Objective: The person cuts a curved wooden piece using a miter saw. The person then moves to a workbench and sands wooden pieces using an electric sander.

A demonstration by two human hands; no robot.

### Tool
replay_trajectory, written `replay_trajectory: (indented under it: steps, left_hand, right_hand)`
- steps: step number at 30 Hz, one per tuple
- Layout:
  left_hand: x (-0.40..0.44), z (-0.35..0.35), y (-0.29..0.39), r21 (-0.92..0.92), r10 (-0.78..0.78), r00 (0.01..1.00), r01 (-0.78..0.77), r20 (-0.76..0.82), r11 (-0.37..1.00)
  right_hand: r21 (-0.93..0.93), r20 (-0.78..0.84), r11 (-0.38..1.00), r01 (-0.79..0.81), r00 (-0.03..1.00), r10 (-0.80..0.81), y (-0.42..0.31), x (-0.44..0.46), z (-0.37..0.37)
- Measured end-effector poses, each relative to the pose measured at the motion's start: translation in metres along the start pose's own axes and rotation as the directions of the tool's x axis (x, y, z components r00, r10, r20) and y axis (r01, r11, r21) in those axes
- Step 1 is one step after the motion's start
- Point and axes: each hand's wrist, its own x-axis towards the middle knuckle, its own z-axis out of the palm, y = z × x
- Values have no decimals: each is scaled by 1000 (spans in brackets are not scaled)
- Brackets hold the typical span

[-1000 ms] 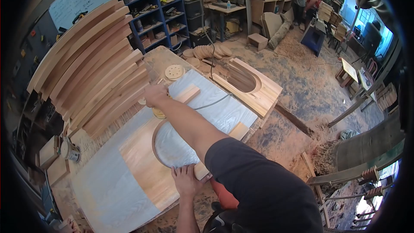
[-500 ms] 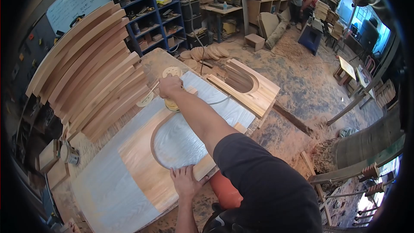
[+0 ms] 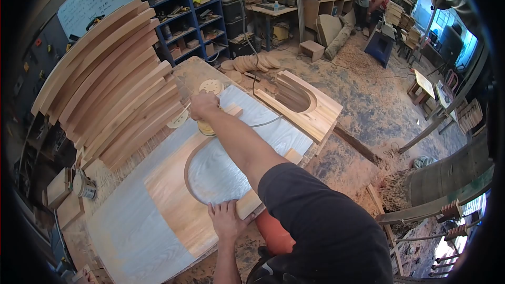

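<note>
A wooden panel (image 3: 168, 194) with a rounded cutout lies on a grey-streaked board (image 3: 131, 231) on the workbench. My left hand (image 3: 227, 220) rests on the panel's near edge beside the cutout, its fingers apart. At the panel's far end, my right hand (image 3: 204, 106) is wrapped over the top of a sander (image 3: 206, 128); the hand hides most of the tool, and a yellowish rim shows below it. A perforated round disc (image 3: 212, 86) lies just beyond that hand, and another disc (image 3: 179, 119) lies to its left.
Curved wooden pieces (image 3: 105, 79) are stacked at the left. A second cutout piece (image 3: 321, 110) sits past the board's right edge. A can (image 3: 84, 185) stands at the left, blue shelves (image 3: 193, 21) behind. Two people (image 3: 376, 5) are at the far right. A cable crosses the board.
My right hand moved away and to the right along the panel's far end with the sander, then slightly back left. My left hand has stayed in place.
</note>
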Motion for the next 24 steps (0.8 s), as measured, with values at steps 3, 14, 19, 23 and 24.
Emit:
replay_trajectory:
  steps: [3,14,19,23,24]
  left_hand:
    - [0,0,-1,2,-9,1000,9,15,1000]
    - [1,1,-4,5,0,1000,0,-1,1000]
    - [-1,5,-7,-28,4,999,-6,-48,1000]
    - [1,2,-6,-6,22,999,-22,-46,1000]
    - [0,2,-5,-6,19,998,-19,-52,1000]
  right_hand:
    - [-21,9,999,32,999,-31,-4,3,2]
    - [-18,26,996,92,995,-91,-23,9,14]
    - [-47,36,994,95,995,-93,-38,10,22]
    - [-43,42,987,152,988,-150,-52,-1,21]
    - [-56,72,978,201,978,-197,-56,-5,20]
